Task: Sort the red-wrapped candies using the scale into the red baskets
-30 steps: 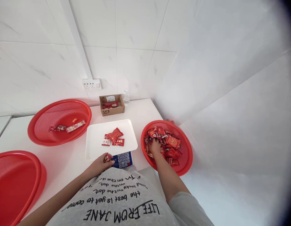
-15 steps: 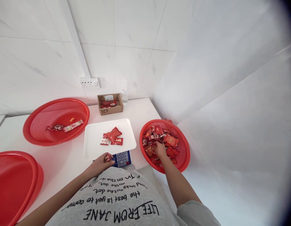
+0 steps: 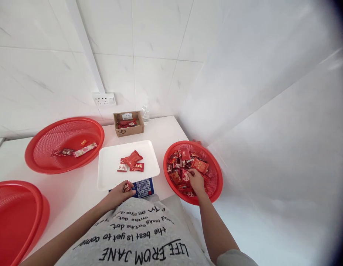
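Observation:
My left hand [image 3: 118,195] rests on the white table by the blue keypad of a scale [image 3: 143,187], closed around a small red candy packet [image 3: 127,186]. My right hand [image 3: 196,181] reaches into the red basket [image 3: 216,184] on the right, which is full of red wrapped sweets, and its fingers pinch at a packet there. The scale's white tray [image 3: 110,173] holds three red and white packets [image 3: 132,162].
A large red basket [image 3: 41,162] at the back left holds a few wrapped sweets. Another red basket [image 3: 10,218] sits at the near left. A small cardboard box [image 3: 129,128] and a clear bottle [image 3: 145,113] stand by the tiled wall, under a socket strip [image 3: 104,99].
My right hand has moved from the left part of the right basket toward its middle front. My left hand has stayed put with its packet. The view has shifted slightly.

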Available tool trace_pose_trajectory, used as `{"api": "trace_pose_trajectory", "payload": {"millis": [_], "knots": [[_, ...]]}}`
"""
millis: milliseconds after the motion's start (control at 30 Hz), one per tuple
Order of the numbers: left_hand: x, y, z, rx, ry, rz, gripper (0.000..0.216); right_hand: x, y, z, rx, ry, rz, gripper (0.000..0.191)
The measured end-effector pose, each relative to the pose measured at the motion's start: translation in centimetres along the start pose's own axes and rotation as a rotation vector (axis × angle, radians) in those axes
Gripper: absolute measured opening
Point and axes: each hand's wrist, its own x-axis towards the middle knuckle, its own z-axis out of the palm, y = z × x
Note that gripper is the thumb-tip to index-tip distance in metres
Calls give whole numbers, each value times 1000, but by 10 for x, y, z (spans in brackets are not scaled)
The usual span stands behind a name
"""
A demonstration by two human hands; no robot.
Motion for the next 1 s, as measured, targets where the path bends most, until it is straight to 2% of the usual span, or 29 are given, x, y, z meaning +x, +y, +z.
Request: {"api": "trace_pose_trajectory", "payload": {"millis": [167, 300, 433, 533, 633, 833, 900, 1000], "knots": [[-1, 3, 2, -99, -44, -29, 41, -9, -7, -13, 142, 112, 67, 28], [-2, 5, 4, -187, -53, -27, 47, -13, -11, -19, 186, 149, 81, 29], [-2, 4, 4, -165, -1, -10, 44, -17, -16, -22, 214, 180, 94, 29], [-1, 1, 1, -227, 94, -26, 44, -23, -19, -18, 249, 188, 88, 31], [1, -3, -5, -299, 161, -63, 45, -31, -21, -7, 258, 139, 54, 32], [8, -6, -15, -483, 153, -66, 53, -44, -29, 15, 244, 55, 19, 31], [12, -8, -16, -401, 179, -82, 58, -46, -30, 19, 236, 48, 25, 31], [16, -16, -18, -86, 288, -29, 53, -47, -25, 24, 232, 49, 17, 32]]}}
